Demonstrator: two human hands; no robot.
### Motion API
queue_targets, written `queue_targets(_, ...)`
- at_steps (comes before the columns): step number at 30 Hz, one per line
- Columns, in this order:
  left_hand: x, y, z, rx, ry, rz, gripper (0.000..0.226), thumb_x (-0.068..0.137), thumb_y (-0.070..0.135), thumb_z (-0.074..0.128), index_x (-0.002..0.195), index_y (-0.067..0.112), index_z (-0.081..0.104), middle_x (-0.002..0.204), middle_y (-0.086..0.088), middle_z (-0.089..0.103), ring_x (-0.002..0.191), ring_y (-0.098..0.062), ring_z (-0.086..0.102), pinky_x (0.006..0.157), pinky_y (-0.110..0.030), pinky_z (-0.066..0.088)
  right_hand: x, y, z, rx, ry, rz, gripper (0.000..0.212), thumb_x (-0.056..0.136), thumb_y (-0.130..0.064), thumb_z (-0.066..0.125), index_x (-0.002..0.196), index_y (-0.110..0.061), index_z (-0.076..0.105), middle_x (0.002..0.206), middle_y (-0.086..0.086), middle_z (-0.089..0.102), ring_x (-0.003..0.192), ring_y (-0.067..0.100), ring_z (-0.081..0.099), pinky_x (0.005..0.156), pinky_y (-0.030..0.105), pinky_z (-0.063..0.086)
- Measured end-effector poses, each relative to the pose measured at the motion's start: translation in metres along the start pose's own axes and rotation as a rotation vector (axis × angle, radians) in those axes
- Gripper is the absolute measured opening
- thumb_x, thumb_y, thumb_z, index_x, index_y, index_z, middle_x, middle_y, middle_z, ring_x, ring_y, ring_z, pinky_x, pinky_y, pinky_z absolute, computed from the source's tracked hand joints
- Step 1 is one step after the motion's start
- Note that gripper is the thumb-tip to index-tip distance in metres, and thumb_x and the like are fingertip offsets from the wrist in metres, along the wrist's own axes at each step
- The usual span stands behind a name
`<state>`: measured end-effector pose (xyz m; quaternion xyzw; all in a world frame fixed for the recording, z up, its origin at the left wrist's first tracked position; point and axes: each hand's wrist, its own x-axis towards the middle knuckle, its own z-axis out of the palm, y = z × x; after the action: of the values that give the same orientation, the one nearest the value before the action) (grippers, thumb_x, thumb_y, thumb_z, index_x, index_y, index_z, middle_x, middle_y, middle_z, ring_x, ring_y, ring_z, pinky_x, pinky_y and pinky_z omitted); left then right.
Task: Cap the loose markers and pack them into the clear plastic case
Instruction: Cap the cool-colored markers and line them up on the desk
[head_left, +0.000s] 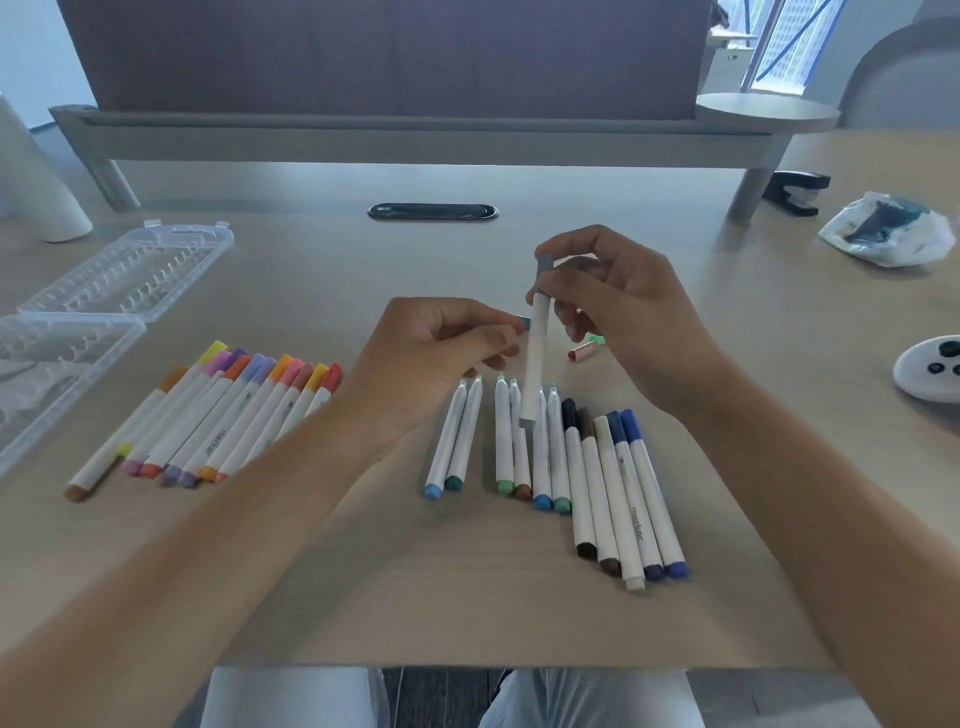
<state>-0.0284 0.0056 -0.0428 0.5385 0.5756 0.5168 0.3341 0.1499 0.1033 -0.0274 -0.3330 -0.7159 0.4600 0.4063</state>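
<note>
- Markers: your right hand (618, 306) pinches a grey-capped marker (537, 343) upright above the uncapped row (498, 441); your left hand (436, 353) pinches a teal cap (524, 323) just beside its barrel.
- Light, stiff, slick plastic, likely; grip mid-barrel.
- Clear plastic case (119, 275) lies open, well left of the row.
- Barrel print looks like "marker".

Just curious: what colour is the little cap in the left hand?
Teal-blue cap, pinched by the left hand; seen in the head view.
</note>
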Motion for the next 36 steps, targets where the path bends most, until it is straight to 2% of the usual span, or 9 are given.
queue_targets(2, -0.006, 0.000, -0.004, 0.108, 0.060, 0.015, 0.018, 0.095, 0.010, 0.065, 0.096, 0.018, 0.080, 0.082, 0.002, 0.077, 0.077, -0.009, 0.070, 0.070, -0.016, 0.050, -0.001, -0.006, -0.004, -0.071, -0.038, 0.125, 0.010, 0.096, -0.015, 0.069, 0.105, -0.017, 0.074, 0.088, 0.003, 0.077, 0.071, 0.018, 0.059, 0.069, 0.036, 0.051)
queue_targets(4, -0.014, -0.003, -0.009, 0.259, 0.113, 0.007, 0.018, 0.094, 0.013, 0.066, 0.093, 0.025, 0.079, 0.080, 0.009, 0.075, 0.077, -0.005, 0.068, 0.070, -0.016, 0.048, -0.008, -0.009, -0.009, -0.170, -0.072, 0.227, 0.005, 0.096, -0.020, 0.073, 0.100, -0.021, 0.076, 0.081, 0.000, 0.076, 0.072, 0.017, 0.061, 0.069, 0.035, 0.052)
queue_targets(9, -0.042, -0.008, -0.015, 0.585, 0.136, -0.011, 0.009, 0.092, 0.028, 0.071, 0.099, 0.029, 0.076, 0.086, 0.011, 0.071, 0.083, -0.007, 0.065, 0.076, -0.022, 0.052, -0.045, -0.004, -0.020, -0.282, -0.022, 0.270, 0.003, 0.093, -0.020, 0.076, 0.096, -0.018, 0.075, 0.076, 0.000, 0.074, 0.057, 0.005, 0.057, 0.052, 0.014, 0.045)
queue_targets(12, -0.060, -0.011, -0.009, 0.681, 0.110, -0.017, 0.014, 0.093, 0.029, 0.069, 0.106, 0.026, 0.074, 0.083, 0.013, 0.067, 0.078, -0.004, 0.062, 0.067, -0.020, 0.046, -0.068, 0.004, -0.027, -0.307, 0.061, 0.270, 0.004, 0.091, -0.018, 0.077, 0.094, -0.017, 0.074, 0.080, 0.002, 0.075, 0.062, 0.010, 0.059, 0.058, 0.020, 0.047)
queue_targets(16, -0.073, -0.008, 0.003, 0.779, 0.101, -0.015, 0.018, 0.090, 0.041, 0.071, 0.105, 0.031, 0.069, 0.087, 0.013, 0.063, 0.079, -0.007, 0.061, 0.070, -0.032, 0.052, -0.092, 0.018, -0.042, -0.387, 0.159, 0.283, 0.005, 0.089, -0.025, 0.078, 0.090, -0.023, 0.073, 0.076, 0.003, 0.072, 0.059, 0.014, 0.055, 0.057, 0.027, 0.041)
queue_targets(18, -0.076, -0.003, 0.010, 0.837, 0.115, -0.008, 0.017, 0.089, 0.042, 0.072, 0.101, 0.032, 0.066, 0.088, 0.010, 0.058, 0.077, -0.008, 0.057, 0.066, -0.031, 0.047, -0.101, 0.023, -0.049, -0.431, 0.186, 0.283, 0.006, 0.088, -0.027, 0.078, 0.088, -0.025, 0.073, 0.072, -0.003, 0.069, 0.061, 0.014, 0.058, 0.057, 0.027, 0.042)
queue_targets(24, -0.074, 0.002, 0.024, 0.943, 0.194, -0.068, 0.015, 0.089, 0.039, 0.070, 0.089, 0.025, 0.064, 0.088, 0.008, 0.055, 0.077, -0.011, 0.054, 0.061, -0.030, 0.038, -0.112, 0.030, -0.046, -0.639, 0.199, 0.232, 0.010, 0.091, -0.041, 0.073, 0.095, -0.034, 0.067, 0.077, -0.014, 0.068, 0.083, 0.014, 0.065, 0.077, 0.034, 0.052)
queue_targets(28, -0.069, 0.003, 0.031, 0.959, 0.222, -0.121, 0.013, 0.088, 0.035, 0.069, 0.084, 0.023, 0.069, 0.082, 0.008, 0.059, 0.074, -0.009, 0.056, 0.060, -0.029, 0.044, -0.121, 0.033, -0.040, -0.720, 0.195, 0.171, 0.018, 0.094, -0.049, 0.067, 0.108, -0.037, 0.064, 0.080, -0.017, 0.066, 0.086, 0.012, 0.064, 0.074, 0.033, 0.048)
queue_targets(36, -0.060, -0.001, 0.035, 0.969, 0.262, -0.154, 0.017, 0.086, 0.038, 0.071, 0.080, 0.022, 0.070, 0.081, 0.005, 0.065, 0.071, -0.009, 0.058, 0.058, -0.028, 0.044, -0.129, 0.034, -0.038, -0.729, 0.191, 0.132, 0.019, 0.096, -0.049, 0.063, 0.110, -0.036, 0.065, 0.078, -0.018, 0.064, 0.079, 0.006, 0.062, 0.068, 0.031, 0.045)
